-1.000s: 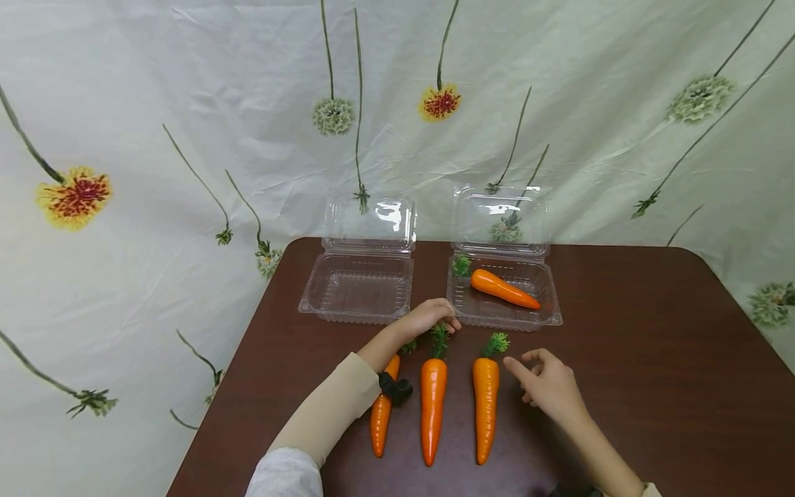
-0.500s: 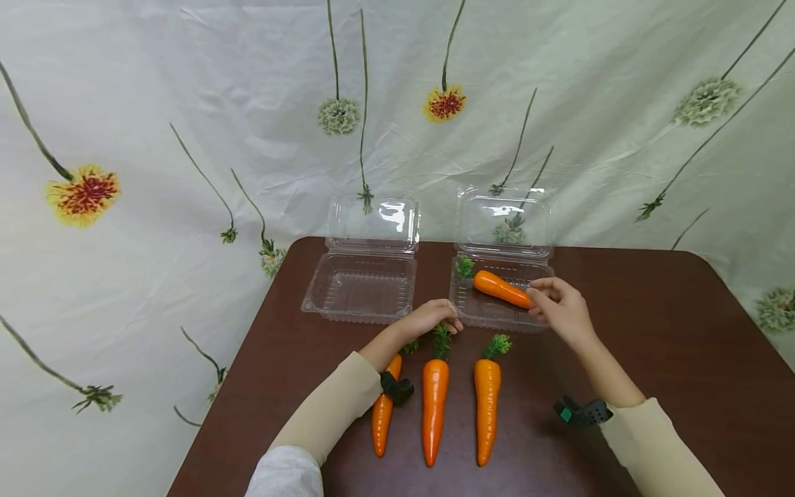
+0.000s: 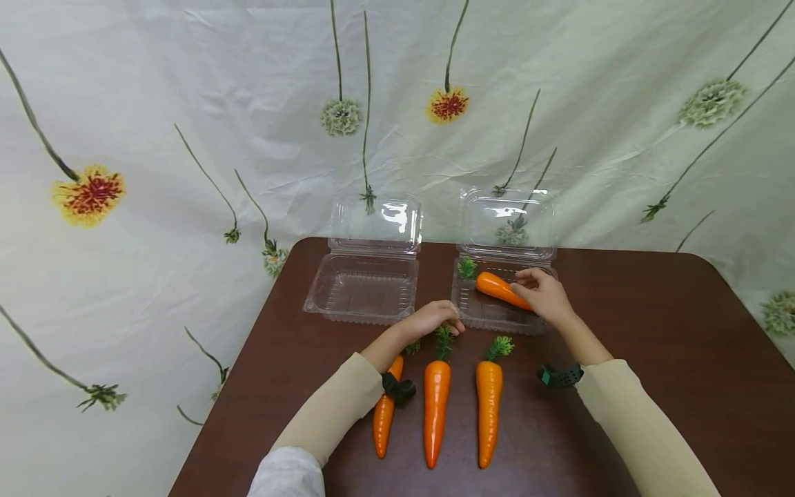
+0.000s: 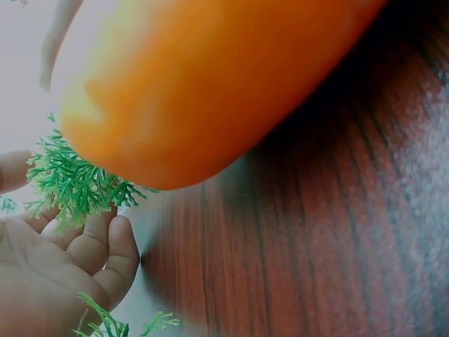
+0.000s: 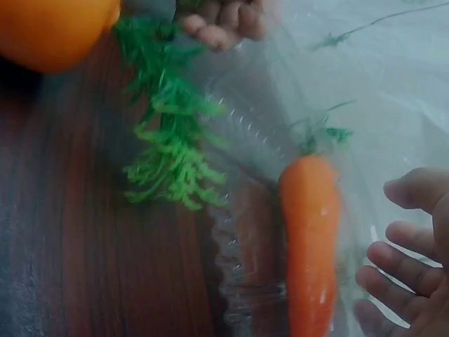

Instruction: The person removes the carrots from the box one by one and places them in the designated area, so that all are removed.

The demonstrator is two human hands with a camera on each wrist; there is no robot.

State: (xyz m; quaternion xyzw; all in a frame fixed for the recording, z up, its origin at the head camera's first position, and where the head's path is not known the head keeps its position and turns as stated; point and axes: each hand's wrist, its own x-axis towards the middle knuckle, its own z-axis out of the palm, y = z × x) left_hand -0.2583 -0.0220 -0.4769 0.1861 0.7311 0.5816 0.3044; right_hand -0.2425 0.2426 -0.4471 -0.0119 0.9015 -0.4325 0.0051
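An orange toy carrot (image 3: 495, 286) with green leaves lies slantwise in the right clear plastic clamshell box (image 3: 491, 323). Over its tapered end is my right hand (image 3: 545, 295). In the right wrist view, the fingers (image 5: 403, 270) of that hand are spread beside the carrot, with a gap between. My left hand (image 3: 428, 321) stays at the front left corner of the same box, fingers loosely bent; contact with the rim is unclear. Beneath it are the leaves of the middle carrot (image 3: 437, 407). My left forearm partly covers the left carrot (image 3: 384, 421).
A second clear clamshell box (image 3: 363, 286) stands to the left, lid raised, nothing inside. Another carrot (image 3: 488, 407) lies right of the middle one on the dark brown table (image 3: 652, 331). Behind the table hangs a pale flowered cloth (image 3: 261, 83).
From beside the right carrot's leaves, my right hand has moved up to the box and then slightly left over the carrot in it. My left hand has kept its place.
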